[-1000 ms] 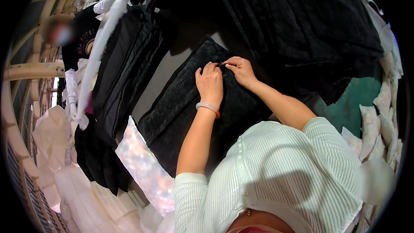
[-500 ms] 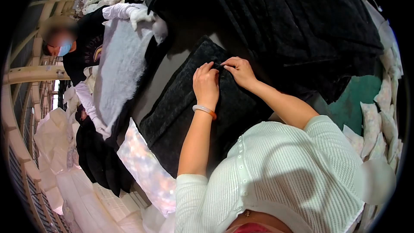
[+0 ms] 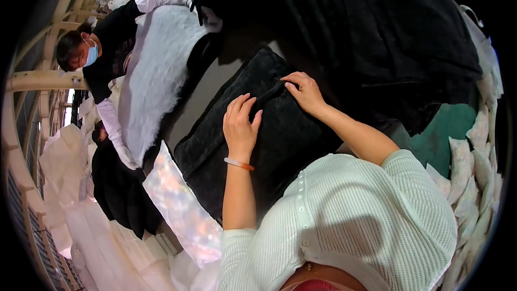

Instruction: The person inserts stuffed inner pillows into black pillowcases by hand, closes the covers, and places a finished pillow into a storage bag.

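A black plush fabric cover [image 3: 269, 140] lies on the dark table in front of me, with a raised seam or flap running along its middle. My left hand [image 3: 240, 124] rests on it with fingers apart, a bracelet on the wrist. At the upper right of the cover, my right hand [image 3: 303, 90] pinches the end of the raised black edge between thumb and fingers. A shiny pale multicoloured pillow [image 3: 183, 205] lies against the cover's lower left side.
At the left a masked co-worker [image 3: 107, 48] in white sleeves spreads a white fluffy sheet [image 3: 159, 64] over black fabric. Stacked black fabric [image 3: 377, 27] fills the upper right. Pale pillows [image 3: 467, 183] line the right edge.
My left hand has moved down and left from the seam, its fingers spreading; my right hand keeps its pinch. The co-worker's white sheet has swung out flat over the black fabric.
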A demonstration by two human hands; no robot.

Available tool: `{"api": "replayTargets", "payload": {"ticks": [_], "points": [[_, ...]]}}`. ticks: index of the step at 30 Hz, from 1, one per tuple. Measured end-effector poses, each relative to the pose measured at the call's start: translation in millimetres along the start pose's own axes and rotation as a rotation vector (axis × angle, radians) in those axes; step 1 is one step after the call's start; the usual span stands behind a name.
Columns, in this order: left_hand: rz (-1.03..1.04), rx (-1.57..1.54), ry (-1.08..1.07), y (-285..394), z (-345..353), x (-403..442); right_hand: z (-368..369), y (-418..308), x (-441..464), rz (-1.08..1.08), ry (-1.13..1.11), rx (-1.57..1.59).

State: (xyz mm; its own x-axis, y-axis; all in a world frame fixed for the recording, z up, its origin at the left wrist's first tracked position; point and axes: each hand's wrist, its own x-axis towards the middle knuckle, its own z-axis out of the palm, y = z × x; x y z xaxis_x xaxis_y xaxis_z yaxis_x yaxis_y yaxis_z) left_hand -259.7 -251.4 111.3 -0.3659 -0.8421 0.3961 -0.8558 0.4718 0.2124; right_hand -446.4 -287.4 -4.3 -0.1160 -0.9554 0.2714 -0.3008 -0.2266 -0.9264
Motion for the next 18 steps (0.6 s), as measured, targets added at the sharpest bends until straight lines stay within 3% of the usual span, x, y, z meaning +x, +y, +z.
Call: {"api": "replayTargets", "payload": {"ticks": [4,6,10,18], "points": [[-0.030,-0.002,0.087,-14.8,15.5,-11.3,4.0,-4.6,-2.1,-0.012,0.001,-0.064],[-0.136,-0.016,0.126,-13.4,21.1,-9.7,0.6,-10.6,-1.8,-0.015,-0.069,-0.113],[-0.152,-0.007,0.150,-9.1,22.9,-9.1,-1.5,-11.2,-0.7,-0.015,-0.183,-0.210],[-0.031,-0.002,0.239,-6.9,22.1,-17.4,0.3,-20.7,1.0,-0.052,-0.212,-0.327]]}}
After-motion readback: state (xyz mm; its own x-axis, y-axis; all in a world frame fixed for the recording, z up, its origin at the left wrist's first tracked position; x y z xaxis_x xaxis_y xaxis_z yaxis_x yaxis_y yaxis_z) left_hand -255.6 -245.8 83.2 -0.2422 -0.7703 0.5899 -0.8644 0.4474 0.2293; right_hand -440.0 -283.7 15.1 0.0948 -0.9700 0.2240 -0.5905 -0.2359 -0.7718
